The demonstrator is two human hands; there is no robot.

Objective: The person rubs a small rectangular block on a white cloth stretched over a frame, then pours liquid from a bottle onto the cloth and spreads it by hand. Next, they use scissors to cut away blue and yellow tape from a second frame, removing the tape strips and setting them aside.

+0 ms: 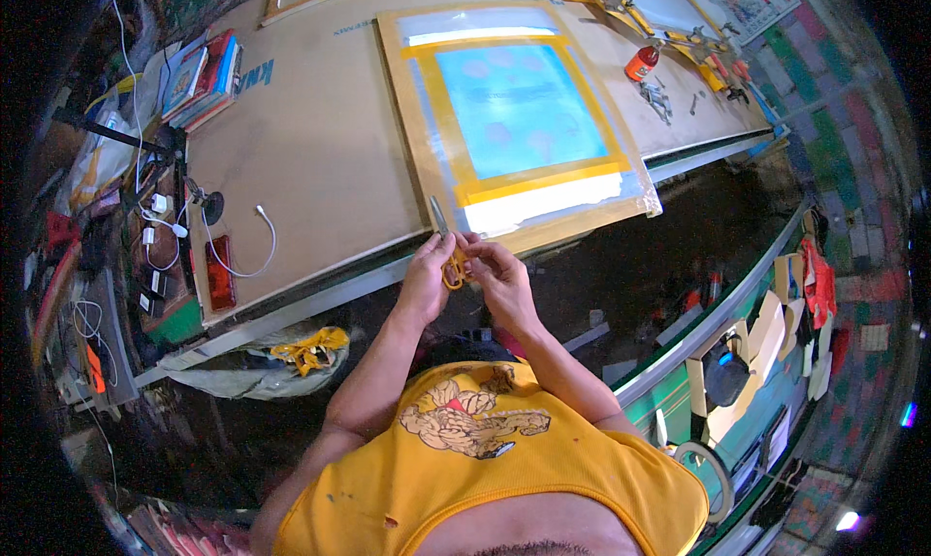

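Note:
A pair of scissors point(453, 271) with orange-yellow handles is held in front of my chest, blades pointing up and away. My left hand point(425, 277) is closed around it near the pivot. My right hand point(504, 282) has its fingers curled in at the handles, closed against them; its fingertips are partly hidden. Just beyond the blades lies a framed screen point(519, 105) with a blue middle, yellow tape around it and white strips at both ends. Its near edge overhangs the table point(301, 168).
Books point(208, 76), white cables point(272, 231) and a red phone-like slab point(220, 273) sit at the left. To the right are a red bottle point(642, 63), metal clamps point(657, 102) and a yellow clamped rig point(621, 3). A plastic bag point(257, 367) hangs below the table edge.

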